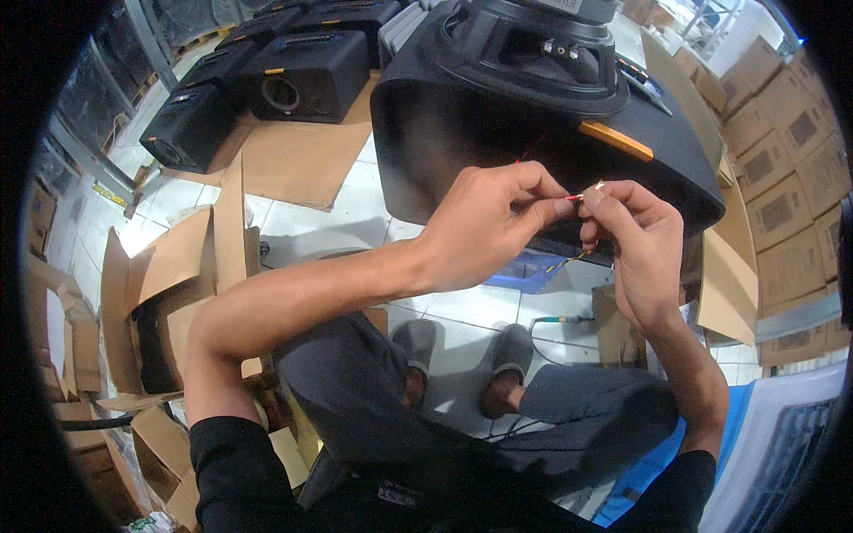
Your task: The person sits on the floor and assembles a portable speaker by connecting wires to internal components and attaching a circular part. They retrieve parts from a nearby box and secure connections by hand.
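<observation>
Looking down through the head view, I find the red wire (576,196) in the air between the two hands, a short stretch of it bare of fingers. Its long axis runs roughly left to right, rising a little toward the right, where a small pale tip (600,186) shows just above the right thumb. The left hand (498,218) pinches the wire narrowly between thumb and forefinger; the right hand (638,229) pinches it close to the tip, so I judge the right nearer to that end, the relation that counts most. A yellow-and-black wire (569,261) slants down and left from below the right fingers; whether they grip it, I cannot tell. Past the hands stands a black speaker box (444,155) with an orange strip (616,140), and a round driver (462,62) rests on top, its terminals (560,51) beyond the fingertips and slightly left of the tip.
</observation>
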A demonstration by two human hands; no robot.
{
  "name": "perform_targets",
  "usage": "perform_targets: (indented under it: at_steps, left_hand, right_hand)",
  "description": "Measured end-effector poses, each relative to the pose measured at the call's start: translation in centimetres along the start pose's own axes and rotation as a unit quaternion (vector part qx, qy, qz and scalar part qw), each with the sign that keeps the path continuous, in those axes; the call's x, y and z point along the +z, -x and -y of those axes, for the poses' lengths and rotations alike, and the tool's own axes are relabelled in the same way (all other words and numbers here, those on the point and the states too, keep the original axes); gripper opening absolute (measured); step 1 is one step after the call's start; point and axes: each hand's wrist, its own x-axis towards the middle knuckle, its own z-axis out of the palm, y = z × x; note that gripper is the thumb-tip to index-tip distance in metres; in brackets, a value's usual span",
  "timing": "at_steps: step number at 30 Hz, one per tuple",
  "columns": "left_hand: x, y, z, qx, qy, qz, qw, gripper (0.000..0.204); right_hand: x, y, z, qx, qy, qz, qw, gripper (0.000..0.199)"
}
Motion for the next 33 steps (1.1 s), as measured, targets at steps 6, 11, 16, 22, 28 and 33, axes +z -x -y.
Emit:
perform_targets:
  at_steps: [6, 11, 16, 22, 28, 33]
  left_hand:
    - [0.4, -0.2, 0.4, -0.019, 0.005, 0.011, 1.0, 0.017]
    - [0.9, -0.6, 0.6, -0.033, 0.054, 0.014, 0.998, 0.018]
    - [1.1, -0.3, 0.4, -0.039, 0.071, 0.01, 0.997, 0.016]
    - [1.5, -0.4, 0.7, 0.051, 0.015, -0.014, 0.999, 0.013]
    - [1.2, 0.0, 0.2, 0.072, 0.009, -0.02, 0.997, 0.014]
    - [0.2, 0.3, -0.5, 0.126, -0.023, 0.001, 0.992, 0.023]
  right_hand:
    - [-0.3, -0.5, -0.8, -0.018, 0.056, 0.023, 0.998, 0.02]
    - [-1.0, -0.7, -1.4, -0.001, 0.045, 0.012, 0.999, 0.017]
    - [-1.4, -0.3, -2.0, -0.009, -0.006, -0.002, 1.0, 0.015]
    - [-2.3, 0.0, -1.9, -0.022, -0.065, 0.006, 0.998, 0.011]
    - [-2.3, 0.2, -0.8, -0.115, -0.032, 0.007, 0.993, 0.008]
    - [-1.9, -0.5, 1.1, -0.126, -0.028, 0.053, 0.99, 0.008]
